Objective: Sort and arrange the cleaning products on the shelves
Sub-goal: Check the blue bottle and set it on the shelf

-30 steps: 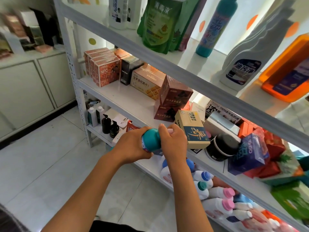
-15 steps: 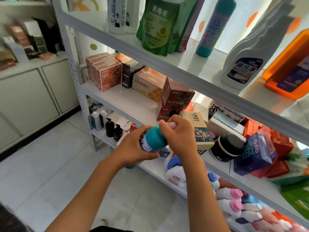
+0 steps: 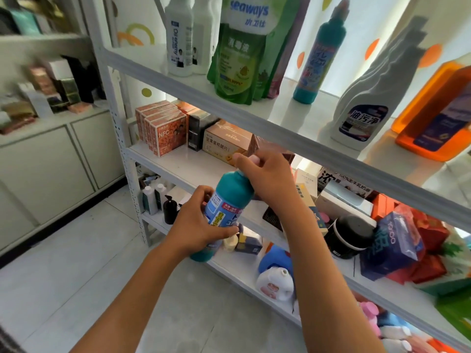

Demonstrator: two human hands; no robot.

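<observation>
— Teal bottle (image 3: 229, 200) up in both hands, tilted, its top leaning away toward the shelves (image 3: 254, 115)!

— Who's got what?

— Left hand (image 3: 201, 222) wraps the labelled body from the left, fingers curled round the front, thumb on the near side. Right hand (image 3: 267, 179) is clamped over the neck and cap, knuckles up; the cap itself is hidden under those fingers.

— So the hands are close together?

— Very, one just below the other on the same bottle. Its base pokes out beneath the left hand.

— And around them?

— Above the right hand, on the shelf overhead, a matching teal bottle (image 3: 318, 54) stands upright, with a green pouch (image 3: 237, 54) to its left and a white spray bottle (image 3: 367, 110) to its right. Just behind the right hand sits a tan box (image 3: 224, 141). Below the hands, a white jug (image 3: 276, 281) lies on the lower shelf, and right of the right forearm is a black tub (image 3: 349, 235).
</observation>
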